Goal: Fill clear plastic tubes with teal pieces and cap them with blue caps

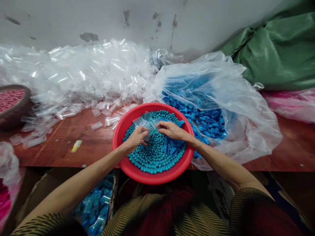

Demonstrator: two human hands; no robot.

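Note:
A red basin (154, 178) holds many small turquoise balls (155, 157). Several clear plastic tubes (145, 122) lie on the balls toward the far side of the basin. My left hand (138, 137) is over the balls, its fingers curled on a clear plastic tube. Facing it, my right hand (172, 129) has thumb and fingers closed together at the edge of the clear tubes; what is between them is hard to make out. Blue caps (173, 146) lie inside the basin below my right hand.
Clear tubes (86, 72) are heaped along the wall. A plastic bag (256, 114) spills blue caps (209, 121) right of the basin. A dark bowl of pink pieces (12, 95) stands left. Below the table edge, a box holds filled blue tubes (98, 206). Green cloth (278, 52) lies back right.

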